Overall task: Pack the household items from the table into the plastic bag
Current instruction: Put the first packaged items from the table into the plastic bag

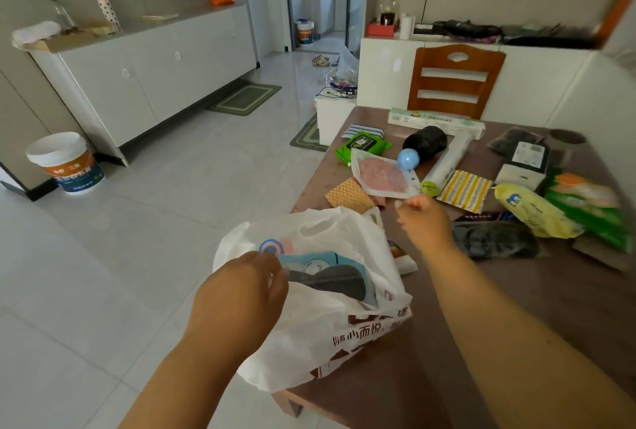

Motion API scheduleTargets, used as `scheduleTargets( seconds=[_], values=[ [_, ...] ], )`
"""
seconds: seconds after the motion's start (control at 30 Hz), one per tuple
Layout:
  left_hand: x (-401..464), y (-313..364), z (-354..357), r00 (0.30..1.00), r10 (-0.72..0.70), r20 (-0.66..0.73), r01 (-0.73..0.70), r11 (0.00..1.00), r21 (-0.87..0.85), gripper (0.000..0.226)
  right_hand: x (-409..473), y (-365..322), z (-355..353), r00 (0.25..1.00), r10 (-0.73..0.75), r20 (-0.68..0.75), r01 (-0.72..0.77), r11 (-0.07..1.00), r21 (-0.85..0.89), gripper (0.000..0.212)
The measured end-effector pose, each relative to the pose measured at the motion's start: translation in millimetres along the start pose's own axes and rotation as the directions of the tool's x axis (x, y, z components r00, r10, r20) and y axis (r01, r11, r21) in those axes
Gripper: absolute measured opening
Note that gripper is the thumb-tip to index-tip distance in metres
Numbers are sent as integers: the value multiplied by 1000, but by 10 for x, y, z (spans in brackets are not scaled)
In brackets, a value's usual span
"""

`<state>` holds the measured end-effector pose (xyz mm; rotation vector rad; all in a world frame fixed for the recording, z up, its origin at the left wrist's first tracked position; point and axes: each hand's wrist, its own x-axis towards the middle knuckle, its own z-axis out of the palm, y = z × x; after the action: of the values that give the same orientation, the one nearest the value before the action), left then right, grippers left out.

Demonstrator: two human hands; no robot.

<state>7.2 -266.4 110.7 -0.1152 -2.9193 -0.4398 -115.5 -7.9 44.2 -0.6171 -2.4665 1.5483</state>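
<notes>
A white plastic bag (pixel 330 318) with red print rests on the near left corner of the brown table (pixel 516 308). My left hand (pixel 241 294) grips its near rim and holds it apart. A blue pack with a dark item (pixel 330 273) lies inside. My right hand (pixel 425 222) hovers empty beyond the bag, fingers loosely curled, just short of a clear pouch with pink pads (pixel 382 174). Nearby lie an orange patterned cloth (pixel 347 194), a yellow striped cloth (pixel 464 189), a white roll (pixel 447 163) and a blue ball (pixel 408 158).
Farther out lie a green wipes pack (pixel 361 144), a dark bottle (pixel 426 143), a long box (pixel 435 122), a yellow bag (pixel 537 211), a green bag (pixel 588 205), a white box (pixel 523 163) and dark cloth (pixel 495 239). A wooden chair (pixel 454 81) stands behind.
</notes>
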Motion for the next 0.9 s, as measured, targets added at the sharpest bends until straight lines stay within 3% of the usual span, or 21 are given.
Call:
scheduleTargets(
  seconds=[0.1,0.23,0.33,0.4,0.5,0.6,0.7,0.8,0.9],
  values=[
    [81,100,-18,1000,15,-17,-15,1000,-14,19,282,305,-22,979,198,36,-194,977,-87,19],
    [221,195,19,1000,2,10,-1,998,-70,15,421,422,79,938,301,171,-216,895,-390,43],
    [421,298,111,994,-56,94,71,985,-159,18,519,441,291,882,374,285,-244,882,-402,40],
    [564,382,173,968,-128,214,160,977,-140,33,581,429,378,861,394,323,-235,870,-434,24],
    [658,416,231,932,-154,328,124,986,111,45,698,438,422,846,386,369,-212,877,-432,23],
    [538,330,131,978,-131,164,79,953,293,43,713,474,468,861,338,379,-151,883,-444,19],
    [399,240,25,951,-308,-9,296,905,305,52,699,526,523,885,316,341,-151,890,-431,20],
    [316,142,49,899,-433,70,387,857,339,59,724,430,472,910,276,309,-145,911,-386,28],
    [301,40,62,875,-456,160,427,885,184,54,748,112,284,989,38,141,10,946,-325,25]
  ],
)
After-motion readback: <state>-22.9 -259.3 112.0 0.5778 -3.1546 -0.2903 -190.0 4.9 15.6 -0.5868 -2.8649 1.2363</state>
